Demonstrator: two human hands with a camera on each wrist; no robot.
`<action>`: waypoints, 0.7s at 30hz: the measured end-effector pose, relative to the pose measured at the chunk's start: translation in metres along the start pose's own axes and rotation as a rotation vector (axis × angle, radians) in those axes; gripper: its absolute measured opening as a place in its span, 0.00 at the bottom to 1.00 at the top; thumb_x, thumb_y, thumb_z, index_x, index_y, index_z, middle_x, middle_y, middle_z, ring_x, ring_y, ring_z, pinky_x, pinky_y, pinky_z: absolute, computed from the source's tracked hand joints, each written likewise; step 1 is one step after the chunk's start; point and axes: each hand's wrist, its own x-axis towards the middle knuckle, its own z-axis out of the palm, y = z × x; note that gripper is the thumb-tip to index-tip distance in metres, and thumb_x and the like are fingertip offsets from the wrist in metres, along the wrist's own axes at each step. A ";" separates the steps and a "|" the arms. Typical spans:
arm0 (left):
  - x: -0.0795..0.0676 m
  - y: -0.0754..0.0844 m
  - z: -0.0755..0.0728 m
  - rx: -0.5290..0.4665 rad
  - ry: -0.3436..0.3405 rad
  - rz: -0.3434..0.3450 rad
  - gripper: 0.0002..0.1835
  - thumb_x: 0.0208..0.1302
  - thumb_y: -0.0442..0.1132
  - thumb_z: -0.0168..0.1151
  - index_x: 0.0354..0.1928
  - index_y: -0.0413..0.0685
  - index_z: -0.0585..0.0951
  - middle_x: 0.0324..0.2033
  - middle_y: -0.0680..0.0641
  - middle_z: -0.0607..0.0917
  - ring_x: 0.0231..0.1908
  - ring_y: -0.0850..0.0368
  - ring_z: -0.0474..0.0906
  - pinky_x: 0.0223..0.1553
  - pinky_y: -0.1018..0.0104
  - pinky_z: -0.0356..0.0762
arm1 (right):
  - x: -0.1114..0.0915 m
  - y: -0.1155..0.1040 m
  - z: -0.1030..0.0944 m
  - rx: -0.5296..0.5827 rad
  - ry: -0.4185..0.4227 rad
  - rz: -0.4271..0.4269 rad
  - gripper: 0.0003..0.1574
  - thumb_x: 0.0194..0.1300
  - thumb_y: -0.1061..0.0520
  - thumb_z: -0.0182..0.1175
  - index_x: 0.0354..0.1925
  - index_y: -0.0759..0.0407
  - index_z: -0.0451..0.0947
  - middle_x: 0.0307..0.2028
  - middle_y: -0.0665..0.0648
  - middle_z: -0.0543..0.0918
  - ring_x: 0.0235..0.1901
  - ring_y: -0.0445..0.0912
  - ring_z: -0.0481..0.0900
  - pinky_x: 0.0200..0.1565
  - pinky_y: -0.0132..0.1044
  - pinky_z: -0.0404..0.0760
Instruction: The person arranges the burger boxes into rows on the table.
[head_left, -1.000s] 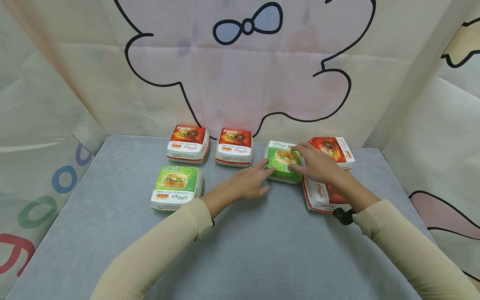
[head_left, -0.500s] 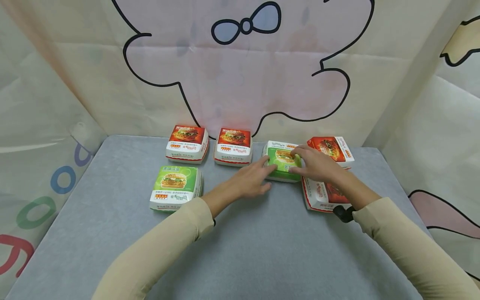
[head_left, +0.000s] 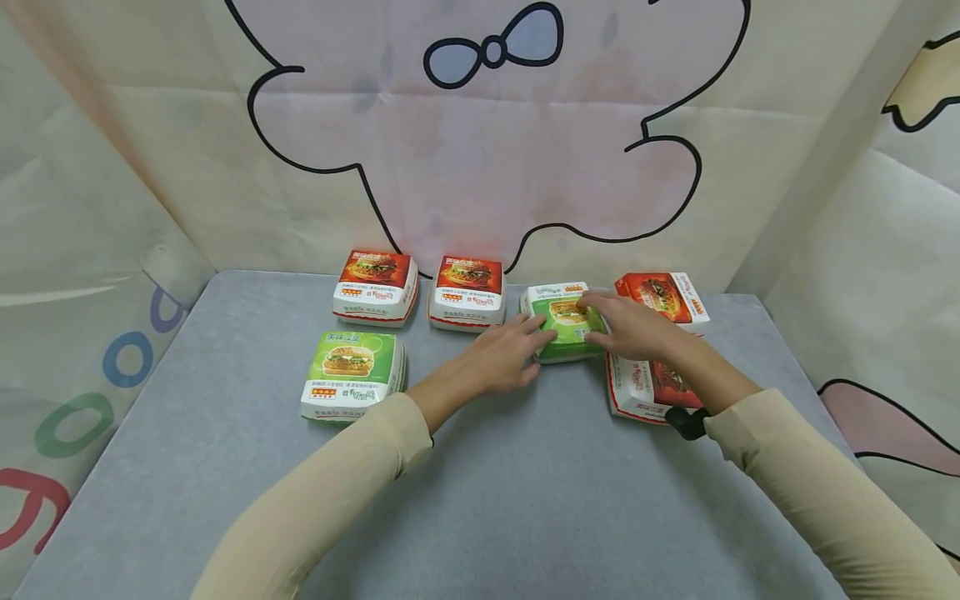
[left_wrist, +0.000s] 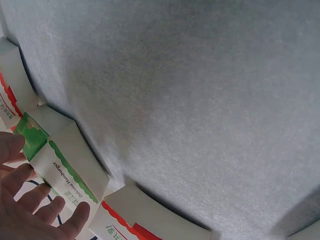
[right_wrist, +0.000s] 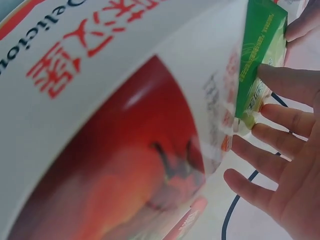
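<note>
Both hands are at a green and white hamburger box [head_left: 566,312] near the table's back. My left hand [head_left: 501,358] reaches in from the left, its fingertips at the box's left side and front corner. From the right, my right hand [head_left: 637,325] lays its thumb and fingers along the box's right side. The right wrist view shows the fingers of the right hand [right_wrist: 295,150] spread and fairly straight against the green box [right_wrist: 260,55]. In the left wrist view, the fingers of the left hand [left_wrist: 35,210] lie loosely bent at the same box [left_wrist: 65,170].
Two red hamburger boxes, one [head_left: 376,287] and another [head_left: 467,292], stand at the back left. A second green box [head_left: 352,375] sits in front of them. On the right, a red box [head_left: 656,300] lies behind another red box [head_left: 637,392], partly under my right arm.
The green box between my hands has turned slightly counterclockwise, and its far left corner has shifted left. My hands have moved only a little; the other boxes stay in place.
</note>
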 end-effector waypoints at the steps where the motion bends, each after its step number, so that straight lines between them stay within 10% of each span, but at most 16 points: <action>1: 0.000 0.000 0.000 0.008 -0.003 -0.003 0.31 0.70 0.44 0.60 0.74 0.54 0.67 0.75 0.46 0.60 0.74 0.45 0.55 0.66 0.43 0.64 | 0.000 -0.001 0.000 -0.009 0.007 0.002 0.36 0.66 0.56 0.65 0.68 0.64 0.67 0.68 0.71 0.66 0.65 0.66 0.68 0.60 0.64 0.69; 10: 0.004 0.004 0.000 0.061 -0.027 -0.030 0.33 0.71 0.47 0.59 0.75 0.57 0.63 0.76 0.45 0.58 0.74 0.43 0.53 0.66 0.41 0.64 | -0.003 -0.010 0.000 -0.118 0.143 0.037 0.34 0.64 0.53 0.64 0.64 0.66 0.72 0.60 0.68 0.74 0.54 0.62 0.78 0.50 0.62 0.76; 21: 0.007 0.008 0.005 0.062 -0.028 -0.049 0.35 0.70 0.48 0.60 0.76 0.57 0.61 0.76 0.45 0.57 0.74 0.44 0.53 0.65 0.42 0.65 | -0.004 -0.013 0.004 -0.090 0.105 0.073 0.31 0.66 0.51 0.64 0.63 0.66 0.74 0.61 0.69 0.74 0.53 0.61 0.78 0.48 0.59 0.78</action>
